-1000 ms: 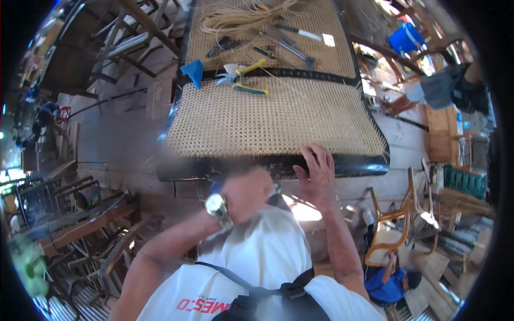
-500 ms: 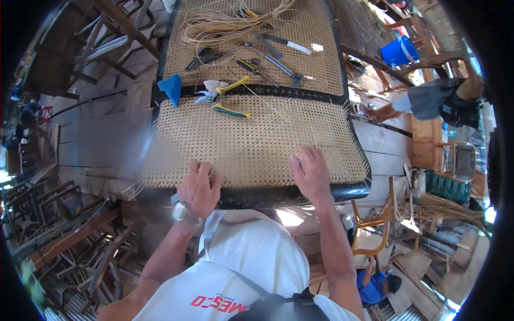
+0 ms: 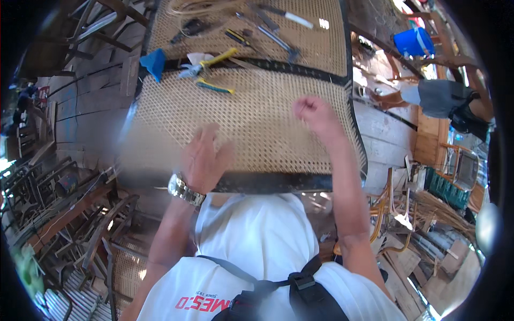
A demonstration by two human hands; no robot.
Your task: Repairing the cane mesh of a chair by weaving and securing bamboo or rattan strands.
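A woven cane panel (image 3: 257,125) in a dark frame lies in front of me. Over its near left part is my left hand (image 3: 206,160), fingers extended and thumb apart, a little blurred; a metal watch circles that wrist. My right hand (image 3: 319,119) is farther out over the right part of the weave, its fingers curled into a pinch. Whatever those fingertips hold, if anything, is too small to make out. Beyond the hands, yellow-handled pruning shears (image 3: 206,63) and a green-and-yellow-handled tool (image 3: 215,86) rest near the dark crossbar.
A blue piece (image 3: 153,65) sits at the panel's left edge. On the far section lie a hammer (image 3: 276,37), a white-handled knife (image 3: 292,16), other tools and a cane coil (image 3: 201,7). A blue bucket (image 3: 414,42) and another person (image 3: 444,99) are at right; chair frames (image 3: 96,224) crowd the left.
Both hands have moved away from the near edge, the right one farther. The right fingers, spread before, are now curled together. The whole view has shifted, with the tools now higher in the picture.
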